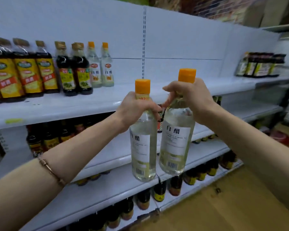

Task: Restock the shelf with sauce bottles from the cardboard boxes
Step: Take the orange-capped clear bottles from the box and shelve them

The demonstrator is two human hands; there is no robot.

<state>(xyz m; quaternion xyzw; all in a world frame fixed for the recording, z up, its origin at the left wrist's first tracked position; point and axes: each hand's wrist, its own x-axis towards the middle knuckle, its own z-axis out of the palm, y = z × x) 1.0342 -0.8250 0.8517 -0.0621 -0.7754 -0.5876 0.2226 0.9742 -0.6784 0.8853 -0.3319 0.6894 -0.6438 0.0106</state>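
Left hand (135,107) and right hand (188,99) each have fingers curled round the neck of a clear orange-capped bottle, left bottle (143,147), right bottle (177,139), held in air before the white shelf (90,104). Two matching bottles (100,67) stand beside dark sauce bottles (73,72). Wood floor (240,205) below.

Bright, even indoor light falls from above, with a cool white cast on the shelf (93,104) and its back panel. Shadows are soft and gather under each shelf board, where the lower rows sit dim. Small glints show on the dark bottles (73,70) at left. The whole view is slightly soft; the far right edge and top corners smear with blur. Wide-angle distortion bends the shelf lines and stretches the forearms at the lower corners.
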